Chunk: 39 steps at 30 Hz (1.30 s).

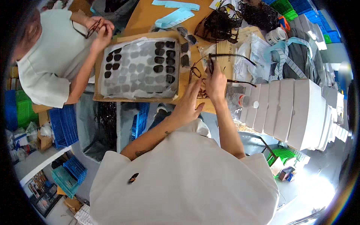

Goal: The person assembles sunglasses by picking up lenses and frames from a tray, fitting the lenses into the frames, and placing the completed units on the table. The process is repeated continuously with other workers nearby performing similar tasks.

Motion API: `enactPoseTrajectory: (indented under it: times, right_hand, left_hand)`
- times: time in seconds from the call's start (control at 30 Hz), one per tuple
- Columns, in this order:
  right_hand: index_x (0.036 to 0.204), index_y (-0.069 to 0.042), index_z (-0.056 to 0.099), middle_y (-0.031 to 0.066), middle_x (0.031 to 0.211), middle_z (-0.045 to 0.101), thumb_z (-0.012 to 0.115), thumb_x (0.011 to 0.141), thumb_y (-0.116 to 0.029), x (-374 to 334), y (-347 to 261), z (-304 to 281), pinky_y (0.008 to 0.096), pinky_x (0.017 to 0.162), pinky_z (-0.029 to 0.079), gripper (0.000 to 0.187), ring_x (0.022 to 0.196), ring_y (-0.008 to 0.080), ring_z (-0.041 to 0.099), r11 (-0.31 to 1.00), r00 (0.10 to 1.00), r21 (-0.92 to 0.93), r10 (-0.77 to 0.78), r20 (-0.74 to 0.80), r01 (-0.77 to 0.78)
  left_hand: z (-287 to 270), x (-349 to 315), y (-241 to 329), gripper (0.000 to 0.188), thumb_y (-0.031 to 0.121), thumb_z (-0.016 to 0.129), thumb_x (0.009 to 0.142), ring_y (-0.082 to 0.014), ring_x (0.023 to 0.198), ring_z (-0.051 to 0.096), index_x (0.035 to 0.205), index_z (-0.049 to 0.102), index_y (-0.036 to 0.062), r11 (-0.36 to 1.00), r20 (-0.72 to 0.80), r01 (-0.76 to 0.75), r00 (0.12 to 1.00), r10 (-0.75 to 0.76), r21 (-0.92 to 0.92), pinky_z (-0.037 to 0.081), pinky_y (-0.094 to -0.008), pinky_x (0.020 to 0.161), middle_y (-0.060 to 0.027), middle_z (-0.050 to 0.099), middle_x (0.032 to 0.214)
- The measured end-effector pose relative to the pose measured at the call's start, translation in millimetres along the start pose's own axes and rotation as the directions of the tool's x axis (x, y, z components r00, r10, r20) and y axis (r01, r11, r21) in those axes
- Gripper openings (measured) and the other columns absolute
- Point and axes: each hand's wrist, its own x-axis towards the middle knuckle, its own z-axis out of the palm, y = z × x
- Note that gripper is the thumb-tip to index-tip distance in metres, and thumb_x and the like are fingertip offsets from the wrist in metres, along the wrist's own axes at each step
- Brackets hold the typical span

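My right hand (pixel 216 83) is closed around a dark eyeglass frame (pixel 211 63) above the table. One long dark temple of it reaches out to the right. Just left of it, my left hand (pixel 189 103) has its fingers stretched and its thumb apart. Its fingertips are beside brown tortoiseshell eyeglass frames (pixel 202 92), partly hidden by my hands. A cardboard tray (pixel 137 99) stands to the left, lined with white film, with rows of dark lenses (pixel 159 60) in it. More dark lenses (pixel 185 54) in clear plastic lie along its right side.
A co-worker's hands (pixel 99 32) hold another eyeglass frame at the far left. Piled dark frames (pixel 219 24) and pale blue strips (pixel 174 17) lie at the back. White boxes (pixel 279 112) stand in a row at right, near a clear plastic bottle (pixel 245 100).
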Motion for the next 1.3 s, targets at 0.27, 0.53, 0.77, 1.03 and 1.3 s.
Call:
enactPoseTrajectory:
  times: [0.27,0.53,0.77,1.03,1.3]
  right_hand:
    - [0.1,0.003,0.065,0.0268,0.091,0.066,0.063,0.087,-0.023,13,116,50,0.0483,0.076,0.051,0.029,0.088,0.0447,0.063,0.942,0.754,-0.181,-0.1,0.65,0.282]
    - [0.106,0.001,0.066,0.0208,0.089,0.069,0.072,0.08,-0.028,57,108,19,0.0415,0.077,0.053,0.039,0.083,0.0334,0.067,0.982,0.526,0.001,-0.101,0.844,0.187]
    - [0.11,-0.008,0.068,0.014,0.097,0.07,0.069,0.078,-0.017,184,143,15,0.044,0.087,0.051,0.033,0.093,0.0325,0.066,0.994,0.989,0.098,0.051,-0.138,-0.037]
    - [0.116,-0.015,0.066,0.0107,0.119,0.061,0.063,0.078,-0.007,205,172,50,0.0548,0.096,0.044,0.039,0.112,0.0328,0.056,0.919,0.957,-0.379,0.009,0.291,0.106]
    - [0.123,-0.007,0.056,0.0135,0.119,0.059,0.062,0.081,-0.006,191,171,49,0.0445,0.084,0.052,0.042,0.105,0.0322,0.062,0.693,0.951,-0.678,-0.039,0.306,0.247]
  left_hand:
    - [67,17,-70,0.107,0.017,0.082,0.073,-0.0512,0.144,0.005,0.148,0.011,-0.0092,0.896,0.153,0.112,0.969,-0.195,0.429,0.016,-0.057,0.117,-0.0338,-0.004,0.155]
    - [71,25,-81,0.09,0.02,0.084,0.067,-0.0462,0.144,0.013,0.14,0.035,-0.0013,0.805,0.09,0.001,0.994,-0.068,0.594,0.013,-0.0628,0.115,-0.027,0.017,0.153]
    - [58,30,-62,0.095,0.028,0.089,0.062,-0.044,0.143,0.019,0.139,0.038,0.0051,0.864,0.091,0.048,0.99,-0.108,0.501,0.016,-0.0637,0.115,-0.0226,0.027,0.149]
    - [70,64,-52,0.097,0.055,0.076,0.073,-0.0363,0.138,0.036,0.146,0.036,0.0062,0.738,0.338,-0.251,0.94,0.033,0.626,0.006,-0.0671,0.115,-0.02,0.049,0.14]
    - [101,98,-54,0.049,0.036,0.059,0.094,-0.0367,0.109,0.06,0.125,0.052,-0.0014,0.884,0.165,-0.127,0.985,0.057,0.45,0.036,-0.0532,0.105,-0.0216,0.063,0.114]
